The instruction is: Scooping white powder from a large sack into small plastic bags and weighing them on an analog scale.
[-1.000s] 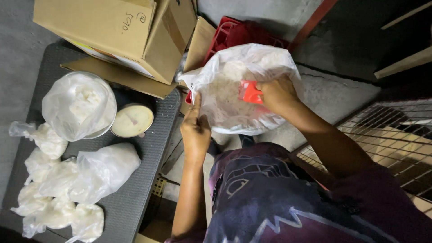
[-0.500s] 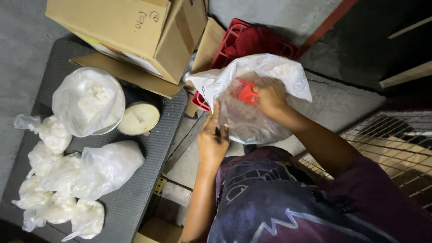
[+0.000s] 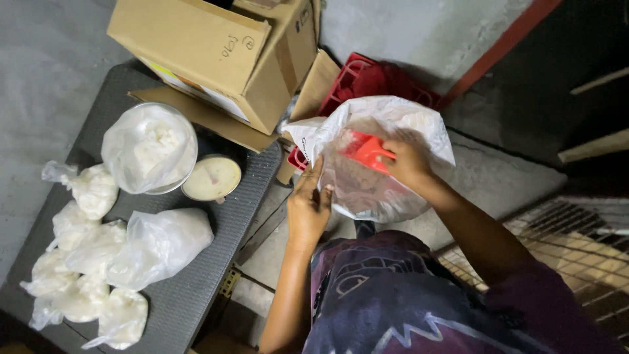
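R hand point(image 3: 409, 157) is inside the big bag point(image 3: 393, 131), fingers clamped on a red scoop point(image 3: 365, 151) w/ its blade angled down toward the white stuff inside. L hand point(image 3: 309, 208) grips the bag's near-left rim, fingers pinched together on the plastic, holding the mouth open. Bag sits off the tabletop point(image 3: 196, 288), just past its right edge, in front of a red crate point(image 3: 354, 75).

Step in hand looks like scooping. Next move prob needs the mouth kept wide and the scoop level coming out.

On the tabletop: filled small bags point(image 3: 85, 262) at the left edge, bowl point(image 3: 211, 177) and box point(image 3: 216, 46) at the far end.
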